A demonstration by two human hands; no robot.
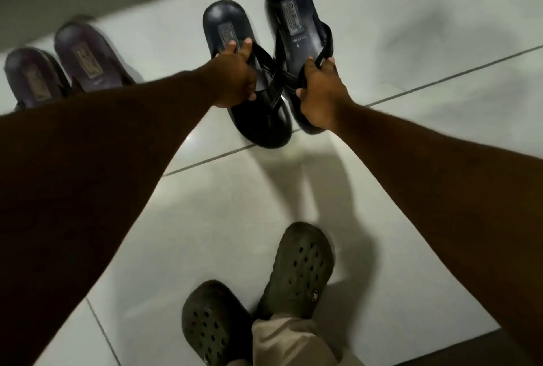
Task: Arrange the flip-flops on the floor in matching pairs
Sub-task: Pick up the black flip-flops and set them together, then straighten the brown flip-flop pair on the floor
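Observation:
Two black flip-flops lie side by side on the pale tiled floor, heels pointing away from me. My left hand (235, 80) grips the left black flip-flop (226, 27) at its strap. The right black flip-flop (293, 12) is held by its strap in my right hand (320, 92). Their toe ends almost touch near a tile joint. At the far left two dark purple-brown flip-flops sit together as a pair, one (32, 77) beside the other (88, 62), partly hidden by my left forearm.
My own feet in dark green perforated clogs (299, 268) stand at the bottom centre, with beige trouser legs (282, 342) above them. Glossy white floor tiles (426, 42) extend to the right and beyond the flip-flops. A dark edge runs along the top left.

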